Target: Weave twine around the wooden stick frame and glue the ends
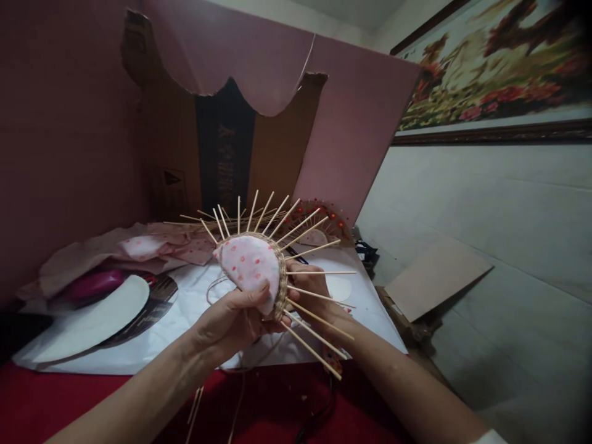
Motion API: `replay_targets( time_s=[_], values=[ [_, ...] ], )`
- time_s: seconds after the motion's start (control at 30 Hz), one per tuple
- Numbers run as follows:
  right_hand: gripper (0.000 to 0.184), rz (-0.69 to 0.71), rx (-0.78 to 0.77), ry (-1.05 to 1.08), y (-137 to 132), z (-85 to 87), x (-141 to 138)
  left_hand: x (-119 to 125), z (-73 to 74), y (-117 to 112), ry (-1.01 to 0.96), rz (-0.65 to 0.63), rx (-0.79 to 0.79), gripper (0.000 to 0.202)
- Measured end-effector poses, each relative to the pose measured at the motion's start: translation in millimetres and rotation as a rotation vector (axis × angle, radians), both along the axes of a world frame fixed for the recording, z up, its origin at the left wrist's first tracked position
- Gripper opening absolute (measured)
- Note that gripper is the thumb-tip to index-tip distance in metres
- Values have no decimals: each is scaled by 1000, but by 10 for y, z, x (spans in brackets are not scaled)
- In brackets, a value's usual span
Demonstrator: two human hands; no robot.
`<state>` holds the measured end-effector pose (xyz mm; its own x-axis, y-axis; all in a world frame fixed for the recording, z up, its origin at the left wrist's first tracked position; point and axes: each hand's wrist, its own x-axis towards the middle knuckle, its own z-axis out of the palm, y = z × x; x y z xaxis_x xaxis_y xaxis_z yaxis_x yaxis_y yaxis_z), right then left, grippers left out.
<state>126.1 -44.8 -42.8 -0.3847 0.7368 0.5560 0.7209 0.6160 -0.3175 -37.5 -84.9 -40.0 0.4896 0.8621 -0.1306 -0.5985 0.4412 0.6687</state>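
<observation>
I hold up a round woven piece (pixel 252 262) covered with pink dotted fabric, rimmed with twine, with several thin wooden sticks fanning out from its edge. My left hand (pixel 231 320) grips its lower edge, thumb pressed on the fabric. My right hand (pixel 312 287) sits behind the piece among the sticks, fingers curled on its rim; most of that hand is hidden. A loose strand of twine (pixel 215 290) loops down from the piece.
A white sheet (pixel 194 320) covers the red table (pixel 55 401). On it lie a white paper disc (pixel 99 317), a magenta tool (pixel 92 285), pink dotted cloth (pixel 157 246) and another stick-rimmed piece (pixel 319 225). Cardboard and pink panels stand behind; a cardboard sheet (pixel 437 277) lies at right.
</observation>
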Motion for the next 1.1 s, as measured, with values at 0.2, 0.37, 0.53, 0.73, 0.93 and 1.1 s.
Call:
replay_targets(
  time_s=[0.2, 0.37, 0.53, 0.73, 0.93, 1.1],
  values=[
    [14, -112, -28, 14, -4, 18, -18, 39, 7, -19, 5, 67, -40, 17],
    [21, -178, 38, -11, 46, -47, 10, 61, 32, 5, -48, 143, -49, 20],
    [28, -199, 32, -15, 46, -35, 12, 62, 40, 26, -64, 169, -90, 18],
    [20, -219, 43, 62, 104, -39, 67, 40, 52, 49, -72, 221, -67, 10],
    [36, 66, -299, 579, 226, 106, 216, -4, 105, 100, -40, 367, -44, 13],
    [45, 241, -666, 860, 214, 288, 353, -42, 115, 140, -12, 450, -101, 16]
  ],
)
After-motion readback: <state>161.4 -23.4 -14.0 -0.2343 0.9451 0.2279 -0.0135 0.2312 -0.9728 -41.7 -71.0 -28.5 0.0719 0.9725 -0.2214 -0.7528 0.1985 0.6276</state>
